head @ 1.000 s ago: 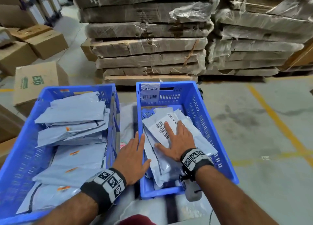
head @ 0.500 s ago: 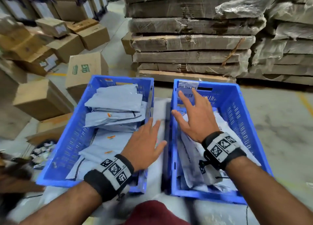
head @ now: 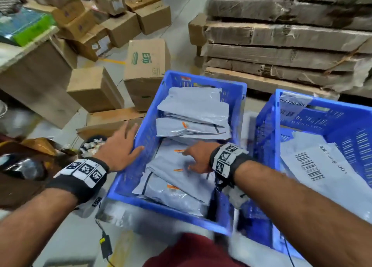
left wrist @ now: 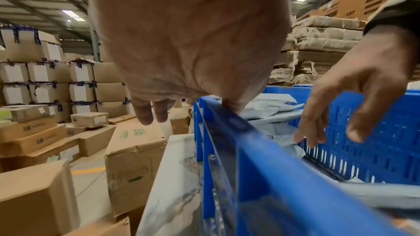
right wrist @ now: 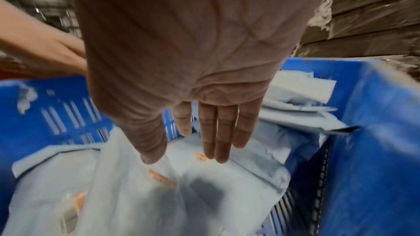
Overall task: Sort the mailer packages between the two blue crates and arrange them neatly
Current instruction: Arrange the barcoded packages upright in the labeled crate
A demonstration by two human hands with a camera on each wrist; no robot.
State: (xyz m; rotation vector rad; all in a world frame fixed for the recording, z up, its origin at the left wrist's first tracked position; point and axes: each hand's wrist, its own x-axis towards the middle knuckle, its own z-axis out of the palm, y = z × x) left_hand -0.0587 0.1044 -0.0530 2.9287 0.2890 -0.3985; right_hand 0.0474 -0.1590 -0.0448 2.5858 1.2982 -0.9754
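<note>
Grey plastic mailer packages (head: 187, 172) piled in left blue slotted plastic crate (head: 145, 146). Right hand (head: 198, 158) flat, fingers straight, on the pile. Left hand (head: 118, 148) spread over crate's outer rim. Second blue crate (head: 342, 126) just right, brown cardboard boxes (head: 94, 89) left.

Dim, even indoor light throughout; source overhead, seen as bright ceiling panels (left wrist: 72, 14) in the left wrist view and a pale panel top left in the right wrist view. Soft dark shadow under the right hand (right wrist: 181, 60) on the grey mailers (right wrist: 204, 195). Faint sheen on mailer plastic in the head view. Motion smear along the near rim of the left crate (head: 165, 208) and lower frame edges. Strong wide-angle bending at all borders. Palms close to both wrist lenses soft, washed pinkish; right wrist view blurred nearly everywhere, noisy.
</note>
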